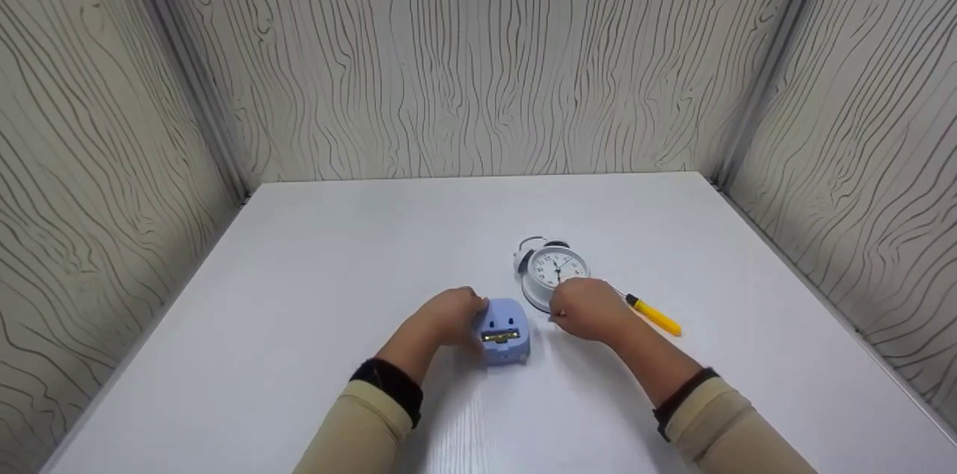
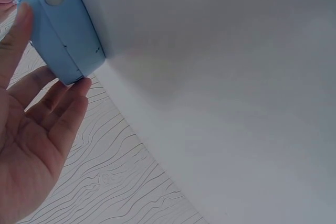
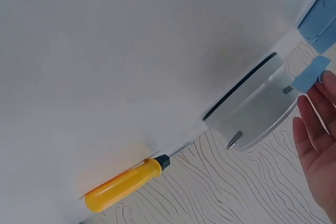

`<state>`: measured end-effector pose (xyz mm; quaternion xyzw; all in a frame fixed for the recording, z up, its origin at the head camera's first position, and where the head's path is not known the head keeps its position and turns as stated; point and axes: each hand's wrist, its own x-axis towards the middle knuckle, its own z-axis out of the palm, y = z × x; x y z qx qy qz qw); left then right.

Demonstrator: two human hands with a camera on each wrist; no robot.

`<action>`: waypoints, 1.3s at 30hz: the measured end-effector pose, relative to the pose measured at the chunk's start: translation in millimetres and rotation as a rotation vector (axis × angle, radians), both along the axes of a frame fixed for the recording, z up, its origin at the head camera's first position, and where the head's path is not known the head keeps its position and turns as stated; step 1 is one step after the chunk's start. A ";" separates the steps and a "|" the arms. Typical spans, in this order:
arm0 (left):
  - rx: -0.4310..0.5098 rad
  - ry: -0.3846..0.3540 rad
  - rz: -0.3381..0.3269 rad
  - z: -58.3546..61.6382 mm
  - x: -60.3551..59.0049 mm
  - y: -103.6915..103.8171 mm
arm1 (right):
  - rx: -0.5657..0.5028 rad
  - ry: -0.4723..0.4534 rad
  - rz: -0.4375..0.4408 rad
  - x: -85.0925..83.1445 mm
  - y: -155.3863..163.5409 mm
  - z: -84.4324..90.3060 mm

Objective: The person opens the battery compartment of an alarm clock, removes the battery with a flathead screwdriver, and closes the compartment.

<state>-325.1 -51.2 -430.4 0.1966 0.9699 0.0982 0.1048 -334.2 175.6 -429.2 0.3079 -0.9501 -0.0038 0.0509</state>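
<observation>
A small light blue rounded device (image 1: pixel 511 313) lies on the table; in its upper face are two dark knobs and an open slot holding a gold-coloured battery (image 1: pixel 500 336). My left hand (image 1: pixel 453 317) grips its left side; in the left wrist view, thumb and fingers of that hand (image 2: pixel 37 129) hold opposite edges of the casing (image 2: pixel 63 30). Between the fingertips of my right hand (image 3: pixel 317 124) is a small light blue battery cover (image 3: pixel 311 74), pinched apart from the device. In the head view the right hand (image 1: pixel 591 309) covers this piece and overlaps the clock's lower edge.
A white twin-bell alarm clock (image 1: pixel 557 266) lies face up just behind my right hand. To its right is a screwdriver (image 1: pixel 656 315) with a yellow handle. Wood-patterned panels (image 1: pixel 478 55) stand around the white table (image 1: pixel 336 257) at the back and sides.
</observation>
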 end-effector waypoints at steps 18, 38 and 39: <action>0.012 0.003 0.005 -0.7 0.2 -0.6 | 0.140 0.106 0.165 1.6 -9.6 -15.7; 0.024 -0.017 0.030 -1.8 -0.6 1.5 | 0.196 0.125 0.208 2.9 -10.5 -22.3; 0.027 -0.017 0.030 -1.7 -0.8 1.5 | 0.195 0.120 0.206 2.9 -10.6 -22.3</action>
